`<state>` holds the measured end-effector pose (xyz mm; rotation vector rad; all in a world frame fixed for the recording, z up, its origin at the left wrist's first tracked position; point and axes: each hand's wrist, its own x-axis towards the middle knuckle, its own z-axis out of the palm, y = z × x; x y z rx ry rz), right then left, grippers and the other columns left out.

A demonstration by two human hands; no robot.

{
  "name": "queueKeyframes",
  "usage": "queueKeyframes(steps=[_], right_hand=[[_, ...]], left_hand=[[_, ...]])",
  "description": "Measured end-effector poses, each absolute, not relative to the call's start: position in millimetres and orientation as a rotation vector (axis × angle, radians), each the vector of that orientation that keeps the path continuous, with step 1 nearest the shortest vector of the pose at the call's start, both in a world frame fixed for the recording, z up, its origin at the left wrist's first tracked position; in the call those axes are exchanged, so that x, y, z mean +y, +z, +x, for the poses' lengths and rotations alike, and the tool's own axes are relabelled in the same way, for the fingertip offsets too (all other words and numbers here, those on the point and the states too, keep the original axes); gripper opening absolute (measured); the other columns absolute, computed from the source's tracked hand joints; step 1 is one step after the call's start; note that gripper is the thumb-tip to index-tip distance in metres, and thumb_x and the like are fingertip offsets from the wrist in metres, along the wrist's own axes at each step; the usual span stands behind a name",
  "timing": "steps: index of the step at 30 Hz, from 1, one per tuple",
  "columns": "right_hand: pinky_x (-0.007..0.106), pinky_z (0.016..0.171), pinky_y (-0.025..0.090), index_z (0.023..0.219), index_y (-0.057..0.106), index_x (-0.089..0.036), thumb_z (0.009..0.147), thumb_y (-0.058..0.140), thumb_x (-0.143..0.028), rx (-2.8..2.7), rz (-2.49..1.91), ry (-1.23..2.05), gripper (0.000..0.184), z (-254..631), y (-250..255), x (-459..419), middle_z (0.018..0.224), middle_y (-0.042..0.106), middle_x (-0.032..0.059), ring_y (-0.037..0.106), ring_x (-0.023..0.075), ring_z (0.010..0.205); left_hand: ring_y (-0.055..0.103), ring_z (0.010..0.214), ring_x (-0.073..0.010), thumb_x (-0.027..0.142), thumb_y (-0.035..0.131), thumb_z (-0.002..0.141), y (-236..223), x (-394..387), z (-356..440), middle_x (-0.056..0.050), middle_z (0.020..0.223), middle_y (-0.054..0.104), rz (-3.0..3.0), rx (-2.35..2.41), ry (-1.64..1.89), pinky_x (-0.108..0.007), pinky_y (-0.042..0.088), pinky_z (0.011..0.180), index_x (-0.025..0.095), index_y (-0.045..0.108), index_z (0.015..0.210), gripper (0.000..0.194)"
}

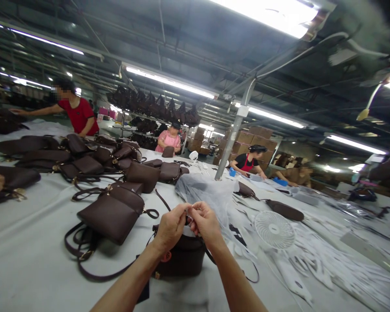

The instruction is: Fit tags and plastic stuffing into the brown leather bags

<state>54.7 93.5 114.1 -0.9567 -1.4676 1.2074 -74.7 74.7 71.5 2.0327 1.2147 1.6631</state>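
Observation:
A dark brown bag [185,260] stands upright on the white-covered table in front of me, with a round orange tag [166,256] on its side. Just above its top opening my left hand [173,225] and my right hand [204,221] meet, fingertips pinched together. Something small and dark shows between the fingers, but its kind is hidden. One dark strap [163,199] sticks up past my left hand. To the left lies another brown bag [113,213] with its strap looped on the table.
Many brown bags [81,167] are piled on the left. Clear plastic sheeting [203,190] lies beyond my hands. A white handheld fan [274,229] and white strips [338,260] are on the right. A metal post [232,143] rises from the table; several co-workers stand around it.

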Motion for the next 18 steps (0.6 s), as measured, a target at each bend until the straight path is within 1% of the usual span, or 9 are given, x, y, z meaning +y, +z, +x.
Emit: queueKeyframes(steps=[3,5,8,10,12,14,15,16,18], right_hand=[[0.015,0.033,0.038,0.094,0.048,-0.020,0.067,0.068,-0.052,-1.443,-0.924,1.265,0.047,54,117,98,0.051,0.060,-0.0071,0.053,0.0095,0.037],[0.016,0.034,0.040,0.100,0.048,-0.019,0.067,0.066,-0.053,-1.500,-0.928,1.346,0.051,56,122,101,0.053,0.060,-0.0065,0.056,0.0106,0.039],[0.017,0.034,0.039,0.098,0.053,-0.017,0.074,0.057,-0.056,-1.656,-0.943,1.426,0.046,60,131,105,0.056,0.061,-0.0041,0.057,0.0112,0.040],[0.017,0.034,0.036,0.097,0.055,-0.018,0.080,0.053,-0.052,-1.802,-0.967,1.357,0.039,63,135,109,0.056,0.061,-0.0041,0.055,0.0110,0.039],[0.018,0.037,0.033,0.092,0.060,-0.019,0.083,0.052,-0.043,-1.979,-0.981,1.089,0.026,65,137,111,0.053,0.057,-0.0056,0.051,0.0097,0.038],[0.019,0.044,0.034,0.086,0.064,-0.020,0.086,0.053,-0.031,-2.141,-0.951,0.686,0.016,66,141,111,0.052,0.055,-0.0057,0.049,0.0093,0.043],[0.020,0.049,0.035,0.084,0.066,-0.021,0.087,0.053,-0.027,-2.205,-0.934,0.479,0.014,67,143,110,0.054,0.055,-0.0050,0.050,0.0097,0.048],[0.021,0.053,0.035,0.083,0.066,-0.022,0.087,0.053,-0.023,-2.263,-0.931,0.287,0.014,67,146,107,0.058,0.058,-0.0037,0.052,0.0105,0.053],[0.022,0.056,0.035,0.085,0.066,-0.022,0.090,0.051,-0.020,-2.372,-0.985,-0.052,0.016,66,151,100,0.074,0.064,0.0000,0.056,0.0122,0.063]], left_hand=[[0.066,0.076,-0.0161,0.022,0.036,0.095,73,76,-77,-0.004,0.095,0.070,2.034,1.239,1.652,-0.025,0.047,0.073,0.022,0.059,0.114,0.031],[0.064,0.073,-0.0157,0.025,0.036,0.095,75,77,-78,-0.003,0.086,0.069,2.027,1.256,1.644,-0.025,0.046,0.070,0.022,0.060,0.109,0.027],[0.060,0.065,-0.0147,0.029,0.037,0.096,77,77,-79,0.000,0.074,0.064,1.992,1.266,1.636,-0.024,0.043,0.065,0.022,0.057,0.099,0.022],[0.057,0.063,-0.0143,0.030,0.037,0.096,78,77,-78,0.001,0.071,0.061,1.970,1.268,1.638,-0.024,0.042,0.064,0.022,0.055,0.094,0.020],[0.056,0.063,-0.0142,0.029,0.038,0.095,77,79,-78,0.002,0.070,0.058,1.966,1.274,1.646,-0.024,0.041,0.063,0.022,0.053,0.092,0.018],[0.054,0.063,-0.0141,0.028,0.038,0.095,75,81,-78,0.002,0.071,0.056,1.977,1.275,1.657,-0.024,0.040,0.063,0.022,0.052,0.091,0.016],[0.054,0.064,-0.0142,0.028,0.038,0.094,75,82,-78,0.002,0.072,0.055,1.983,1.269,1.661,-0.024,0.040,0.063,0.021,0.051,0.090,0.015],[0.054,0.064,-0.0143,0.028,0.038,0.094,74,83,-79,0.002,0.073,0.055,1.987,1.263,1.664,-0.025,0.040,0.063,0.021,0.051,0.091,0.015],[0.053,0.064,-0.0145,0.029,0.037,0.094,75,84,-80,0.002,0.073,0.054,1.983,1.250,1.666,-0.025,0.040,0.063,0.021,0.050,0.091,0.016]])
